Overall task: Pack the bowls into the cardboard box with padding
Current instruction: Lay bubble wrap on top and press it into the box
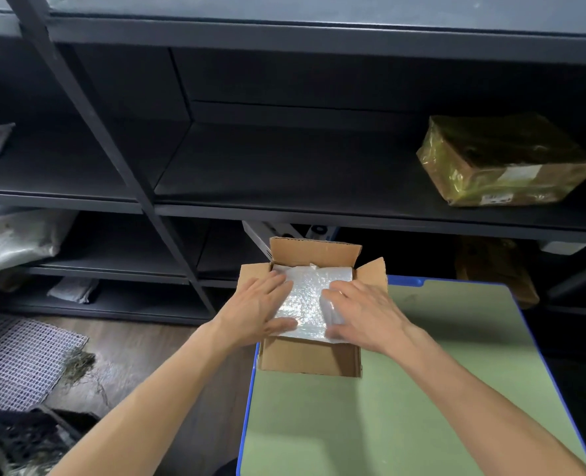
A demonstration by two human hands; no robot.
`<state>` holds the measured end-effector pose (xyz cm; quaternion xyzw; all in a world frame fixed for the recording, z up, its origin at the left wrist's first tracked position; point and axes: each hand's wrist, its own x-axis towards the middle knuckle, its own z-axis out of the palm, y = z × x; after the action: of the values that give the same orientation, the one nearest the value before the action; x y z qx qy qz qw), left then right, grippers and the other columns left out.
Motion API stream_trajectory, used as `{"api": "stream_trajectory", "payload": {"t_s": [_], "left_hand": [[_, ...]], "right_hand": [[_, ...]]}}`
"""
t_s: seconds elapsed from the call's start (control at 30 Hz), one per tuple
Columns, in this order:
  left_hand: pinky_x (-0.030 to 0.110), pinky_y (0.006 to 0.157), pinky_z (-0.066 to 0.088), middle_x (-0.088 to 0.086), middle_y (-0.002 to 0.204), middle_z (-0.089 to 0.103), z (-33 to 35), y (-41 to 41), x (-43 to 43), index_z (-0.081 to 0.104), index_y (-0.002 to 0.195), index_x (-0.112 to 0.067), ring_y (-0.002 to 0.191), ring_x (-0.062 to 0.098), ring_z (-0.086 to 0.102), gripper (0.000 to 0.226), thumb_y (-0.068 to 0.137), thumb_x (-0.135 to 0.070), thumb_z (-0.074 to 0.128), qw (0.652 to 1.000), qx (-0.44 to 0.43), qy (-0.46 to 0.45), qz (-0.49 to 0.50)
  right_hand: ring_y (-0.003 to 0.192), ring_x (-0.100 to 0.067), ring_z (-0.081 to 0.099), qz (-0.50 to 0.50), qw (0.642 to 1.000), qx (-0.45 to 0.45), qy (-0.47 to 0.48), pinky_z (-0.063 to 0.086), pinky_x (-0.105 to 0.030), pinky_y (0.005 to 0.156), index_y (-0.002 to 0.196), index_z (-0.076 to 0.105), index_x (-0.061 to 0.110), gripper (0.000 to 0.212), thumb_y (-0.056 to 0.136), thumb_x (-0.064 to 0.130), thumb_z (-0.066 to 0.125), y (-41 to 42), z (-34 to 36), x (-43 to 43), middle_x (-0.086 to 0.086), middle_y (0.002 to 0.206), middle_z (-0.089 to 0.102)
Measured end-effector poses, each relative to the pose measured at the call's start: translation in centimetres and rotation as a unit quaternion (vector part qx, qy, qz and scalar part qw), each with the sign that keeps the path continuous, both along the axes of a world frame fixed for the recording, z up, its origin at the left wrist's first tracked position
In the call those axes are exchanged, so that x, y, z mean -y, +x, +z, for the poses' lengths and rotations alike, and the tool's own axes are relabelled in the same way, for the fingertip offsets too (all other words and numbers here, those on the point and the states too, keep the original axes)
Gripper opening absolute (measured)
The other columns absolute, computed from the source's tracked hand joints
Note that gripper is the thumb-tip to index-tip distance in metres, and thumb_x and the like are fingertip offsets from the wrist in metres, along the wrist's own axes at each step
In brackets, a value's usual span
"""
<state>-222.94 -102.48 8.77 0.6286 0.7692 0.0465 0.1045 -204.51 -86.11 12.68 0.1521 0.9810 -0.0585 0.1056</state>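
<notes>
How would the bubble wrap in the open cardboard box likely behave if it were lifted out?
Probably floppy: the bubble wrap lies folded and creased inside the cardboard box. Likely light and springy, being a thin bubbled sheet under the left hand resting on it. Its glossy surface may feel slippery.
</notes>
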Motion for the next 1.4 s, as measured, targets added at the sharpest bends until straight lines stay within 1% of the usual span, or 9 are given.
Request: {"api": "stream_trajectory", "payload": {"t_s": [0.13, 0.23, 0.43, 0.57, 0.77, 0.93, 1.07, 1.2, 1.4], "left_hand": [[0.044, 0.12, 0.018, 0.004, 0.164, 0.019, 0.0, -1.1, 0.1, 0.024, 0.155, -0.016, 0.154, 0.023, 0.008, 0.096, 0.085, -0.081, 0.02, 0.998, -0.019, -0.042, -0.034], [0.044, 0.121, 0.016, 0.002, 0.166, 0.012, 0.5, -1.9, -0.6, 0.018, 0.158, -0.017, 0.154, 0.022, 0.003, 0.098, 0.085, -0.081, 0.029, 0.995, -0.028, -0.074, -0.062], [0.042, 0.118, 0.022, -0.001, 0.165, 0.017, 0.4, -3.1, -1.7, 0.016, 0.158, -0.021, 0.153, 0.019, 0.013, 0.092, 0.087, -0.077, 0.034, 0.986, -0.101, -0.083, -0.101], [0.041, 0.119, 0.02, -0.001, 0.162, 0.024, 0.6, -3.1, -2.2, 0.017, 0.157, -0.018, 0.149, 0.021, 0.022, 0.095, 0.087, -0.077, 0.043, 0.983, -0.111, -0.094, -0.115], [0.041, 0.117, 0.022, 0.0, 0.16, 0.028, 1.4, -3.5, -3.3, 0.014, 0.158, -0.014, 0.144, 0.025, 0.029, 0.103, 0.084, -0.08, 0.043, 0.972, -0.129, -0.146, -0.131], [0.042, 0.116, 0.023, 0.002, 0.154, 0.036, 1.2, -2.3, -3.4, 0.02, 0.155, -0.013, 0.14, 0.026, 0.035, 0.102, 0.081, -0.074, 0.055, 0.973, -0.161, -0.129, -0.107], [0.043, 0.116, 0.023, 0.003, 0.14, 0.048, 1.0, -1.7, -4.1, 0.031, 0.148, -0.013, 0.128, 0.026, 0.046, 0.098, 0.076, -0.072, 0.062, 0.974, -0.167, -0.106, -0.107], [0.043, 0.118, 0.022, 0.0, 0.142, 0.048, 1.1, -2.7, -4.0, 0.034, 0.148, -0.015, 0.131, 0.024, 0.045, 0.101, 0.074, -0.077, 0.06, 0.972, -0.169, -0.114, -0.121], [0.042, 0.111, 0.028, 0.003, 0.13, 0.047, 1.2, -0.8, -5.1, 0.034, 0.145, -0.008, 0.115, 0.023, 0.05, 0.099, 0.072, -0.068, 0.066, 0.966, -0.209, -0.124, -0.091]], "right_hand": [[0.138, -0.022, 0.035, -0.009, 0.998, 0.06, -0.012, 0.031, -0.039, 0.112, 0.151, 0.031, 0.02, 0.083, 0.085, 0.059, 0.063, -0.1, 0.5, -1.2, 0.002, 0.157, 0.029], [0.139, -0.023, 0.035, 0.001, 0.997, 0.078, -0.01, 0.029, -0.039, 0.113, 0.152, 0.029, 0.021, 0.084, 0.085, 0.058, 0.063, -0.7, 0.5, -2.1, 0.004, 0.158, 0.029], [0.139, -0.023, 0.033, 0.062, 0.992, 0.099, 0.046, 0.023, -0.037, 0.117, 0.148, 0.033, 0.017, 0.076, 0.088, 0.053, 0.061, -1.5, -0.2, -3.2, -0.001, 0.151, 0.037], [0.131, -0.027, 0.041, 0.082, 0.989, 0.097, 0.077, 0.03, -0.037, 0.112, 0.141, 0.04, 0.011, 0.07, 0.086, 0.049, 0.062, -2.2, -0.2, -3.0, -0.007, 0.143, 0.043], [0.123, -0.03, 0.047, 0.1, 0.983, 0.104, 0.117, 0.034, -0.037, 0.108, 0.142, 0.035, 0.003, 0.084, 0.08, 0.048, 0.068, -2.7, -1.0, -2.8, -0.012, 0.137, 0.045], [0.112, -0.029, 0.048, 0.097, 0.975, 0.116, 0.163, 0.036, -0.038, 0.104, 0.139, 0.037, 0.003, 0.08, 0.076, 0.041, 0.067, -3.3, -1.7, -2.3, -0.012, 0.128, 0.048], [0.119, -0.028, 0.045, 0.089, 0.976, 0.125, 0.153, 0.032, -0.037, 0.109, 0.144, 0.03, 0.003, 0.086, 0.076, 0.037, 0.069, -3.5, -1.7, -2.3, -0.012, 0.132, 0.044], [0.123, -0.029, 0.044, 0.093, 0.978, 0.133, 0.133, 0.03, -0.036, 0.11, 0.146, 0.027, 0.002, 0.092, 0.076, 0.043, 0.07, -3.4, -1.2, -2.7, -0.012, 0.134, 0.043], [0.115, -0.027, 0.044, 0.07, 0.964, 0.166, 0.196, 0.034, -0.036, 0.106, 0.141, 0.032, 0.003, 0.083, 0.074, 0.029, 0.071, -4.4, -1.8, -1.4, -0.012, 0.129, 0.043]]}}
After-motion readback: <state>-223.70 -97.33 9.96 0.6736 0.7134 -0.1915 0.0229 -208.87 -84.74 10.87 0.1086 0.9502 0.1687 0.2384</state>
